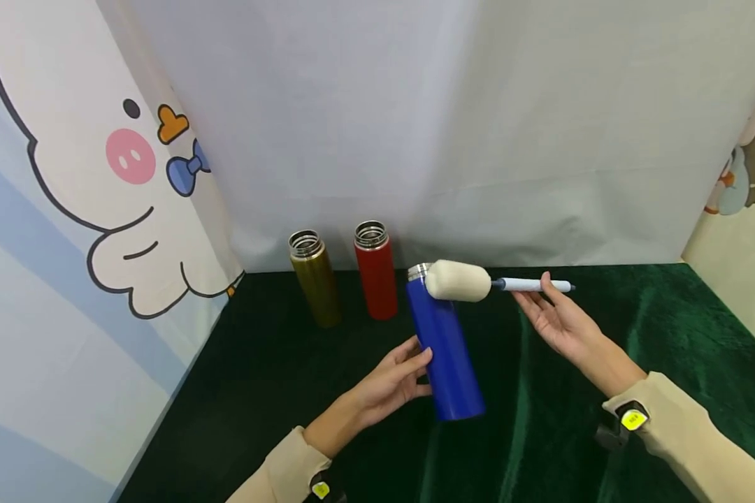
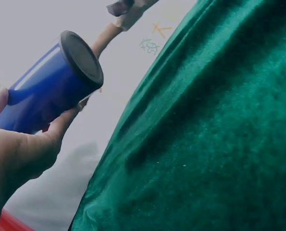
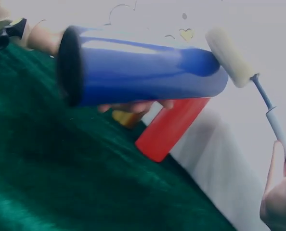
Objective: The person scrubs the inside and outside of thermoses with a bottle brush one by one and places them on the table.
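Note:
My left hand grips a blue bottle around its lower half, holding it tilted above the green cloth. The bottle's dark-rimmed base faces the left wrist camera. In my right hand is a bottle brush, pinched by its pale handle. The brush's cream sponge head lies across the blue bottle's steel neck in the head view and hides part of it. From the right wrist view, the sponge head appears beside the bottle's mouth end; whether they touch I cannot tell.
A gold bottle and a red bottle stand uncapped behind and left of the blue one. Dark green velvet cloth covers the table. A pale curtain rises at the back, with a cartoon-printed sheet on the left.

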Tool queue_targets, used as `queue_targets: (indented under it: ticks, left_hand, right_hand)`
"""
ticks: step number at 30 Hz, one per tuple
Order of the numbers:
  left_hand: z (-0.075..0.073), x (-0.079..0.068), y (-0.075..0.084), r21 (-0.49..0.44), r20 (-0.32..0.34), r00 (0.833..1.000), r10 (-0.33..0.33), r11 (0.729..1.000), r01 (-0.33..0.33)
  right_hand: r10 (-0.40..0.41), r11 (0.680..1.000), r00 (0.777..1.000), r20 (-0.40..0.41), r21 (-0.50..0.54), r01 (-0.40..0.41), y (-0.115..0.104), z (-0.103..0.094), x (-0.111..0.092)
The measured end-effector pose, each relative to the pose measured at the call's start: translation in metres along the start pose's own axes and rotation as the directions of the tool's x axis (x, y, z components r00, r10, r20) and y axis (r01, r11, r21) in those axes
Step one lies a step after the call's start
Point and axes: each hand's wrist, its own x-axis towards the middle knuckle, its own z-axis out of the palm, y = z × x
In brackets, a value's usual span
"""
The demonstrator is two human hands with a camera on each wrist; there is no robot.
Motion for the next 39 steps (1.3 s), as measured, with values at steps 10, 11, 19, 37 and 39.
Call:
queue_targets:
  ticks: [10,11,19,37,39]
  left_hand:
    - [-0.004,0.006,0.008,-0.058,-0.098,0.994,0.056,0.996,-0.062]
    - [-0.004,0.007,0.008,-0.051,-0.107,0.992,0.061,0.997,-0.066]
    - [0.000,0.010,0.005,0.004,-0.122,0.992,0.045,0.999,-0.045]
    - [0.004,0.006,0.007,0.040,-0.034,0.999,-0.009,0.999,0.010]
    - [0.002,0.007,0.010,0.029,-0.036,0.999,0.012,1.000,-0.011]
  right_hand:
    - [0.027,0.961,0.999,-0.040,-0.276,-0.038,0.013,-0.026,-0.015]
    - [0.038,0.957,0.999,-0.024,-0.286,-0.044,0.013,-0.028,-0.015]
    - [0.050,0.958,0.999,0.017,-0.285,-0.043,0.008,-0.033,-0.009]
    - [-0.024,0.998,0.999,0.023,-0.051,0.025,0.012,-0.017,0.001]
    - [-0.025,0.993,1.000,0.000,-0.116,0.025,0.016,-0.024,0.000]
